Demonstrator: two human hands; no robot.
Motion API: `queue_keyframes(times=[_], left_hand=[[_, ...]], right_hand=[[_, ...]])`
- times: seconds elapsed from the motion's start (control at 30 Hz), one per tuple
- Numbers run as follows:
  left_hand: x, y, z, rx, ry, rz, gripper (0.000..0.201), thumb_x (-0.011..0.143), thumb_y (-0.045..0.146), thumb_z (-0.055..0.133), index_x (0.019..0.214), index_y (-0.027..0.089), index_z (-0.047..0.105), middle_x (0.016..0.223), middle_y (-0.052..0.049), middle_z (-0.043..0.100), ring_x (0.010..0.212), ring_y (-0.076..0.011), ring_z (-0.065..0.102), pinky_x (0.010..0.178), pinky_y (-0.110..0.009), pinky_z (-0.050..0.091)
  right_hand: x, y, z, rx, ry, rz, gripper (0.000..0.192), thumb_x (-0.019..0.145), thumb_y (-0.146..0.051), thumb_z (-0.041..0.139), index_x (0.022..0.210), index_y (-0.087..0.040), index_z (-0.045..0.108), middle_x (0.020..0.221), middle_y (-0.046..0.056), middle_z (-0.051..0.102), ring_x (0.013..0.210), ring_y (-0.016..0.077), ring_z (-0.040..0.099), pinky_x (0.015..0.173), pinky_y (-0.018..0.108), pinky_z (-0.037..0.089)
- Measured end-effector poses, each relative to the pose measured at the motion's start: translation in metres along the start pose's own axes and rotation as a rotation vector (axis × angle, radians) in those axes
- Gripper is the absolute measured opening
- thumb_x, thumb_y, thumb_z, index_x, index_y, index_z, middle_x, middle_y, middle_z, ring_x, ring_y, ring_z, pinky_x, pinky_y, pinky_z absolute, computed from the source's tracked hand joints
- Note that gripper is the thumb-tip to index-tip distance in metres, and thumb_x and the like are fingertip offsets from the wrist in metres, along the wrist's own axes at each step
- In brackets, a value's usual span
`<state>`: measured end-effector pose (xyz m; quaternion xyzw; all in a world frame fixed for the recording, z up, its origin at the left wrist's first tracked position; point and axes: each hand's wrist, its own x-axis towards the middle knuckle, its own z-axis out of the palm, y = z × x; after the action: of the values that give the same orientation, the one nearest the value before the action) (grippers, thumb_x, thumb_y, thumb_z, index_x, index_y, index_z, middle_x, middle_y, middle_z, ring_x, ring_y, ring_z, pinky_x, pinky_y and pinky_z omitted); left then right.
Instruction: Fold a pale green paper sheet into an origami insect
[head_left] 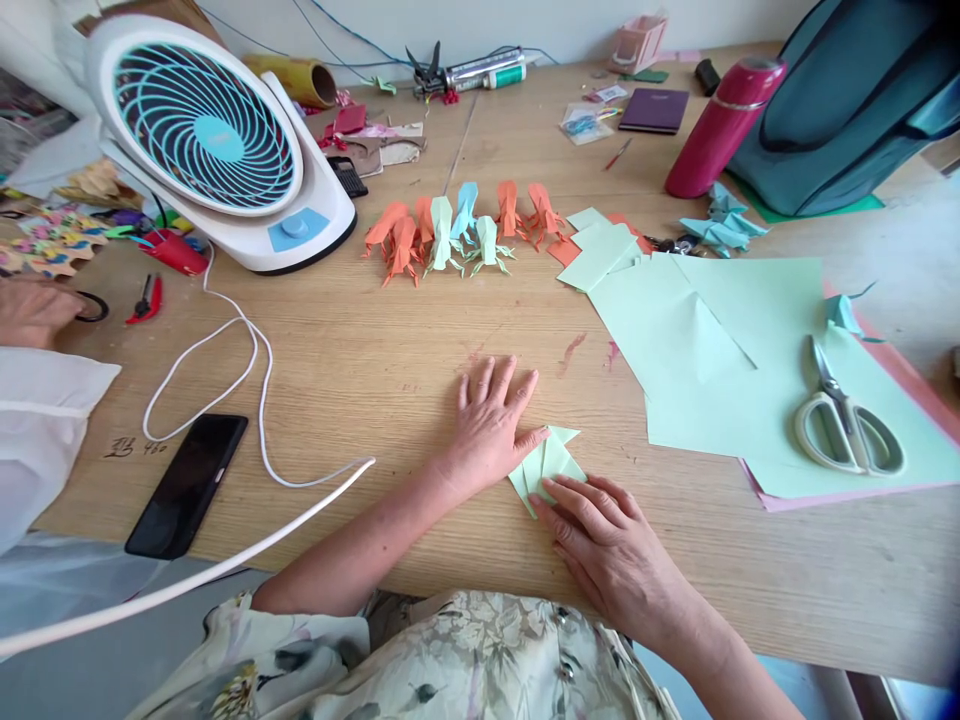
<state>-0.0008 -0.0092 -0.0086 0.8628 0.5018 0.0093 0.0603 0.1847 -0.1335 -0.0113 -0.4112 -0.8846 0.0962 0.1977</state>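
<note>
A folded piece of pale green paper (553, 458) with several creases and pointed corners lies flat on the table in front of me. My left hand (491, 420) rests palm down at its left side, fingers spread on the wood, the thumb on the paper's upper left edge. My right hand (607, 535) lies over the lower right part of the paper, its fingers stretched and pressing down, the thumb on the bottom edge. The fingers hide that corner. Beyond my hands stand folded paper animals: orange ones (403, 245), pale green ones (442, 238) and a blue one (466, 208).
Scissors (847, 420) lie on green paper sheets (697, 400) to the right. A pink bottle (724, 125) and a teal bag (832, 110) stand behind. On the left are a fan (217, 140), a white cable (262, 400), a phone (187, 485) and another person's hand (37, 310).
</note>
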Motion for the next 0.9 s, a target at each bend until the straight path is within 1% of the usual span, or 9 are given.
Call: queue_keyframes(times=[0.13, 0.27, 0.4, 0.47, 0.53, 0.7, 0.9], left_hand=[[0.0000, 0.0019, 0.0011, 0.013, 0.021, -0.003, 0.066, 0.098, 0.055, 0.041, 0.155, 0.024, 0.029, 0.164, -0.013, 0.020, 0.149, -0.0387, 0.018, 0.114, -0.065, 0.023], [0.0001, 0.0031, 0.0032, 0.028, 0.043, -0.008, 0.068, 0.096, 0.056, 0.044, 0.155, 0.025, 0.029, 0.164, -0.013, 0.020, 0.149, -0.0398, 0.017, 0.114, -0.064, 0.023], [0.0019, 0.0005, 0.0008, 0.006, 0.000, -0.003, 0.069, 0.096, 0.060, 0.042, 0.155, 0.026, 0.029, 0.164, -0.013, 0.020, 0.149, -0.0406, 0.017, 0.114, -0.065, 0.023], [0.0030, -0.0003, -0.0004, -0.012, -0.027, -0.010, 0.064, 0.099, 0.057, 0.036, 0.155, 0.027, 0.030, 0.164, -0.012, 0.021, 0.149, -0.0390, 0.017, 0.114, -0.064, 0.023], [0.0038, 0.0003, -0.0004, -0.015, -0.027, -0.031, 0.060, 0.101, 0.053, 0.033, 0.154, 0.027, 0.031, 0.164, -0.010, 0.021, 0.149, -0.0379, 0.018, 0.115, -0.064, 0.024], [0.0044, 0.0050, 0.0033, 0.026, 0.027, -0.037, 0.065, 0.098, 0.055, 0.042, 0.155, 0.024, 0.030, 0.163, -0.013, 0.021, 0.148, -0.0404, 0.018, 0.113, -0.065, 0.025], [0.0055, 0.0079, 0.0017, 0.063, 0.019, -0.028, 0.066, 0.097, 0.055, 0.044, 0.155, 0.026, 0.029, 0.163, -0.014, 0.021, 0.148, -0.0414, 0.019, 0.112, -0.067, 0.025]], right_hand=[[0.0000, -0.0003, 0.0005, -0.005, 0.007, 0.006, 0.041, 0.097, -0.015, 0.046, 0.137, -0.015, 0.056, 0.135, 0.013, 0.060, 0.127, 0.0273, 0.052, 0.107, 0.048, 0.035], [0.0003, -0.0005, 0.0002, -0.006, 0.010, 0.009, 0.041, 0.097, -0.015, 0.046, 0.137, -0.016, 0.055, 0.134, 0.013, 0.060, 0.126, 0.0271, 0.052, 0.107, 0.048, 0.036], [0.0000, -0.0007, 0.0008, -0.005, 0.003, 0.009, 0.044, 0.098, -0.016, 0.046, 0.141, -0.016, 0.052, 0.135, 0.013, 0.060, 0.126, 0.0280, 0.052, 0.106, 0.049, 0.036], [-0.0004, -0.0010, 0.0013, -0.009, -0.001, 0.012, 0.046, 0.098, -0.016, 0.046, 0.144, -0.016, 0.049, 0.135, 0.013, 0.060, 0.126, 0.0279, 0.052, 0.106, 0.049, 0.037], [-0.0007, -0.0013, 0.0016, -0.012, -0.004, 0.017, 0.047, 0.098, -0.015, 0.046, 0.145, -0.018, 0.048, 0.135, 0.012, 0.060, 0.126, 0.0273, 0.053, 0.106, 0.049, 0.037], [-0.0009, -0.0017, 0.0011, -0.016, -0.007, 0.019, 0.049, 0.098, -0.015, 0.046, 0.146, -0.018, 0.046, 0.135, 0.012, 0.060, 0.126, 0.0276, 0.052, 0.106, 0.050, 0.037], [-0.0019, -0.0012, 0.0020, -0.032, -0.046, 0.026, 0.054, 0.098, -0.015, 0.046, 0.151, -0.017, 0.037, 0.138, 0.013, 0.059, 0.129, 0.0266, 0.051, 0.107, 0.049, 0.038]])
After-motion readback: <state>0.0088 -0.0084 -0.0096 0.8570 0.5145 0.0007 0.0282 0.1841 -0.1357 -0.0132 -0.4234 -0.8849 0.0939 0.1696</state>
